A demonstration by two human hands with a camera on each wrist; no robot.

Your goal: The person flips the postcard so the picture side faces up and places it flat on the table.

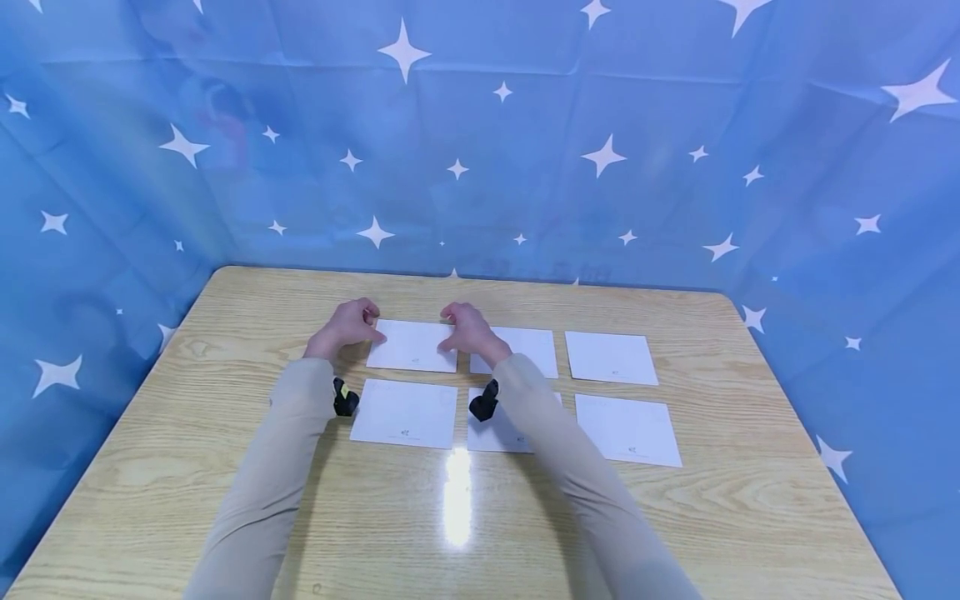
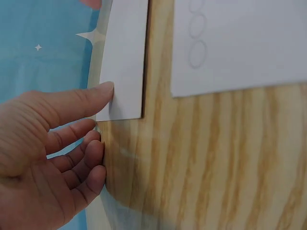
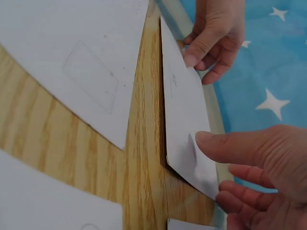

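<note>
Both hands are at a white card (image 1: 414,346) at the back left of a layout of several cards. My left hand (image 1: 347,323) is at its left end, the thumb on the face and the fingers curled by the far corner, as the left wrist view shows. My right hand (image 1: 470,331) holds the right end likewise; in the right wrist view its thumb (image 3: 230,146) lies over the face, casting a small shadow, with fingertips right at the far edge. A dark shadow line runs under the card's near edge. A small printed mark shows on it.
More white cards lie in two rows, including a front left card (image 1: 405,414), a back right card (image 1: 611,358) and a front right card (image 1: 627,429). The right forearm passes over the middle ones. Behind the wooden table (image 1: 187,467) hangs a blue star-patterned cloth (image 1: 480,208).
</note>
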